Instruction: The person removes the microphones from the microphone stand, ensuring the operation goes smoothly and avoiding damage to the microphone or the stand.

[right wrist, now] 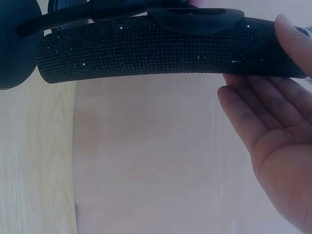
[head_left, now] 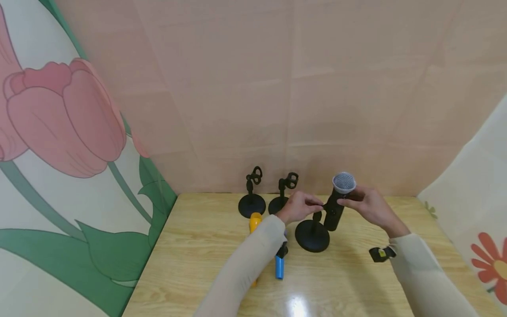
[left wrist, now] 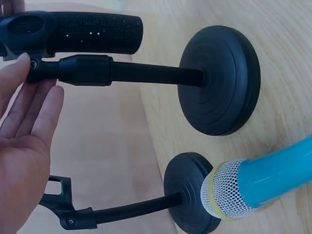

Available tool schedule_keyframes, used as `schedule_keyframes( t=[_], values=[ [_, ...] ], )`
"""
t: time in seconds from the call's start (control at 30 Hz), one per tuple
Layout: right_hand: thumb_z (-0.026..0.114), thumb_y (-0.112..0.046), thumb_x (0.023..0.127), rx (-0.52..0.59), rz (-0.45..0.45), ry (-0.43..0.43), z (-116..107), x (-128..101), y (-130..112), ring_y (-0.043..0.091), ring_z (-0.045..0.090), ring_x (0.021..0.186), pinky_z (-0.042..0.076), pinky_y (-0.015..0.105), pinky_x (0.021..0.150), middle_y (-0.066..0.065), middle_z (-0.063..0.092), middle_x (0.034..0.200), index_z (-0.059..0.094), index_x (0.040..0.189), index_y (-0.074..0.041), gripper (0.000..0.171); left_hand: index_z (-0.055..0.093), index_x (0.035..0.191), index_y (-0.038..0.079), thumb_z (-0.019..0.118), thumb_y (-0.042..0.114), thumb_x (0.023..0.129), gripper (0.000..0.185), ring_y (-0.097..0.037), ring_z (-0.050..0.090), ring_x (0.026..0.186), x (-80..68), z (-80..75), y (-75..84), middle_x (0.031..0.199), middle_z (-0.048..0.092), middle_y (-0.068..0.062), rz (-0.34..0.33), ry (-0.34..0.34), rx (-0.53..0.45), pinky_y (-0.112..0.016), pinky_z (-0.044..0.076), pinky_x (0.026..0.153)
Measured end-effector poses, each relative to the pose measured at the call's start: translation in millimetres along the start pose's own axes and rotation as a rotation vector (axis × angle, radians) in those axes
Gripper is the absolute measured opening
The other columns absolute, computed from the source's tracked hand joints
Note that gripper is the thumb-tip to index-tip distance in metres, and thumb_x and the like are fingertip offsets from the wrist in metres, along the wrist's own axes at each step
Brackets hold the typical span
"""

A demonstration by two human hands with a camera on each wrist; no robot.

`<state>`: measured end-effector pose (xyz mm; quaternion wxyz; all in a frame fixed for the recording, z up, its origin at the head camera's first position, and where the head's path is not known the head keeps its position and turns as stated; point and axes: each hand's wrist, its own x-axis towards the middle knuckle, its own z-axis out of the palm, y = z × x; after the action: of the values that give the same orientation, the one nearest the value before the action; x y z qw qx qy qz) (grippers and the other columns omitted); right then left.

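Above the wooden surface [head_left: 356, 281], the right hand [head_left: 370, 204] pinches a black mic [head_left: 337, 202] near its mesh head. The left hand [head_left: 299, 206] pinches the clip of a stand [head_left: 313, 233], the mic seated upright in it.

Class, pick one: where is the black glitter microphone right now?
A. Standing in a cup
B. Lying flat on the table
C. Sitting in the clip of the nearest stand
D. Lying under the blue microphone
C: the black microphone sits upright in the clip of the nearest stand, with the left hand at the clip and the right hand around its top.
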<state>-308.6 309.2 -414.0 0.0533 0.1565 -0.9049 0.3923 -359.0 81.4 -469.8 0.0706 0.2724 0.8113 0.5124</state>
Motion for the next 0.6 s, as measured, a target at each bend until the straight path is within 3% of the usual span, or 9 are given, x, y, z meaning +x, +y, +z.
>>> schedule_keyframes(
  t=[0.13,0.37,0.5,0.6],
  values=[
    [0.075,-0.02,0.092,0.008,-0.015,-0.002,2,-1,0,0.033,0.067,0.103,0.052,0.019,0.076,0.023,0.069,0.114,0.066,0.123,0.006,0.042,0.08,0.101,0.009,0.076,0.013,0.09,0.013,0.004,0.064,0.08,-3.2,-1.6,-0.5,0.096,0.076,0.006,-0.002,-0.009,0.013,-0.014,0.052,0.072],
    [0.074,-0.024,0.093,0.007,-0.029,0.032,9,-1,0,0.028,0.068,0.1,0.053,0.02,0.076,0.02,0.071,0.112,0.066,0.122,0.003,0.041,0.08,0.103,0.01,0.075,0.014,0.091,0.014,0.004,0.064,0.083,-6.1,-5.0,-0.7,0.1,0.075,0.005,0.001,-0.025,0.063,-0.013,0.051,0.073],
    [0.072,-0.024,0.094,0.022,-0.024,0.037,11,-2,0,0.038,0.067,0.104,0.058,0.039,0.082,0.024,0.068,0.116,0.063,0.126,0.005,0.044,0.08,0.103,0.01,0.075,0.015,0.091,0.014,0.004,0.064,0.084,-6.0,-6.5,1.2,0.1,0.075,0.006,-0.006,-0.041,0.075,-0.012,0.051,0.073],
    [0.071,-0.023,0.095,0.041,-0.018,0.032,11,-4,0,0.047,0.061,0.112,0.052,0.058,0.088,0.027,0.065,0.121,0.061,0.129,0.006,0.046,0.08,0.103,0.01,0.075,0.014,0.091,0.014,0.005,0.064,0.084,-5.4,-5.4,2.0,0.1,0.075,0.005,0.001,-0.053,0.077,-0.012,0.051,0.073]
  ],
)
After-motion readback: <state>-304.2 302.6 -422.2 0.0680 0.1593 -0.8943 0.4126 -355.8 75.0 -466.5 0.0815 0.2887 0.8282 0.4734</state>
